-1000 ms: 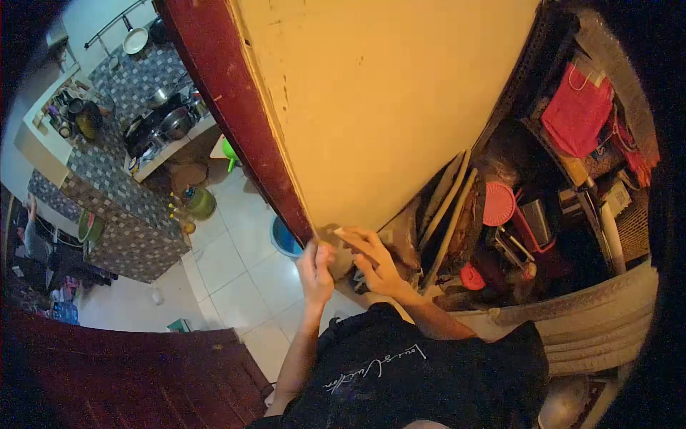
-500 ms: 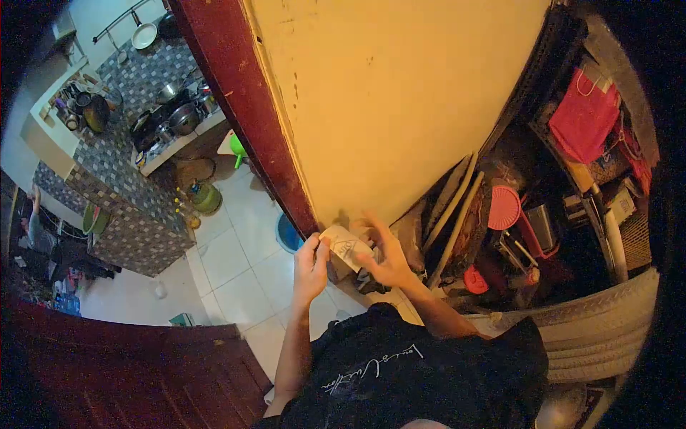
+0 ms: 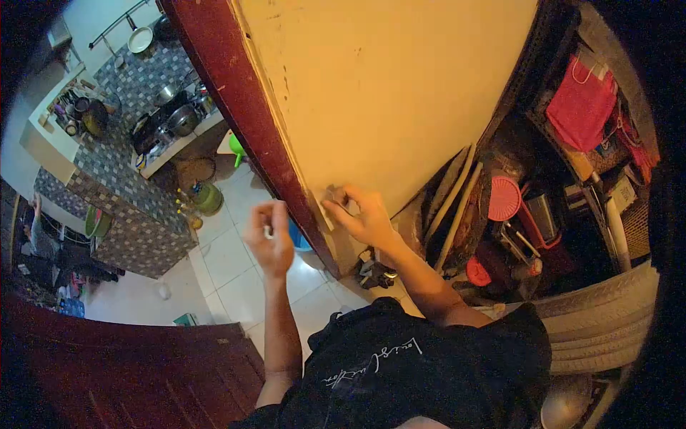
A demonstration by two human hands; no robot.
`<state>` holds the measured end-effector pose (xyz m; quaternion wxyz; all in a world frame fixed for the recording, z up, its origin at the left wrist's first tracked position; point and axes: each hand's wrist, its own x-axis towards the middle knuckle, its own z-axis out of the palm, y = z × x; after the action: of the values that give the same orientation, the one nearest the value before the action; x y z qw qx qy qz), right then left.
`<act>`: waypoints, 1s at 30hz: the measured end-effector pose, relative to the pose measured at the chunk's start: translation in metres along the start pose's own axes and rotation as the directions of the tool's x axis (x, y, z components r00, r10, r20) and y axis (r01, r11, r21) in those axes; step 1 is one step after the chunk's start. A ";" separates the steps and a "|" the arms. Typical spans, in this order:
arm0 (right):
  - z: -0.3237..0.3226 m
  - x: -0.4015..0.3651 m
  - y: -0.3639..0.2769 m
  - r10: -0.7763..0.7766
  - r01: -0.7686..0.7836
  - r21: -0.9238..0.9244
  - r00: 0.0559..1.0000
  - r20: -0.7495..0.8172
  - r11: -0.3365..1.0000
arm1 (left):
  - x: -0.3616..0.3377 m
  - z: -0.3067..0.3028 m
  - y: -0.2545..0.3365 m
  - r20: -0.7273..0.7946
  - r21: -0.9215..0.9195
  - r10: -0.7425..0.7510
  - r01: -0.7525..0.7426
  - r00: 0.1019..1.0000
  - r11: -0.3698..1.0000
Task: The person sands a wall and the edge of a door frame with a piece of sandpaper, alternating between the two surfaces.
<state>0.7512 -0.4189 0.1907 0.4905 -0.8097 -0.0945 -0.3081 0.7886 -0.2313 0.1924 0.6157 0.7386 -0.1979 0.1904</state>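
My left hand (image 3: pixel 271 239) is raised over the tiled floor, left of the dark red door frame (image 3: pixel 250 107). Its fingers are curled towards the thumb, and anything between them is too small to make out. In front of the yellowish wall (image 3: pixel 400 93), close to its left edge, my right hand (image 3: pixel 361 218) is closed in a pinch. A small dark patch shows at its fingertips, too unclear to name. The two hands are apart. No pale paper-like piece can be seen in either.
Pots and a stove (image 3: pixel 168 121) stand on a counter at upper left, with a green gas cylinder (image 3: pixel 208 199) below. A blue tub (image 3: pixel 299 237) is behind the frame. Wooden poles (image 3: pixel 457 211) and a pink basket (image 3: pixel 504 198) are at right. A person (image 3: pixel 43 236) is at far left.
The pale printed piece between my hands is no longer visible. My left hand has moved left, away from the frame; my right hand has moved slightly up and left, its fingers drawn together.
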 end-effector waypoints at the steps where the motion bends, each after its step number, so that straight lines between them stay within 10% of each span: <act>1: 0.003 0.006 -0.005 -0.072 0.074 0.019 0.992 -0.103 0.997 | 0.007 -0.005 -0.006 -0.095 -0.080 0.042 -0.050 0.995 0.996; 5: 0.014 0.030 -0.007 -0.271 0.265 -0.060 0.929 -0.254 0.962 | 0.059 -0.008 -0.038 -0.134 -0.053 0.303 -0.312 0.944 0.949; 11: 0.022 0.034 -0.007 -0.305 0.262 -0.205 0.927 -0.219 0.943 | 0.078 0.017 -0.057 0.098 -0.437 0.171 -0.112 0.980 0.892; 30: 0.023 0.045 -0.014 -0.437 0.383 -0.281 0.885 -0.162 0.880 | 0.083 0.027 -0.086 0.041 -0.304 0.313 -0.287 0.949 0.908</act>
<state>0.7898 -0.3987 0.2200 0.3193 -0.7850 -0.1714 -0.5025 0.9060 -0.2484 0.1595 0.6728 0.6070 -0.3623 0.2182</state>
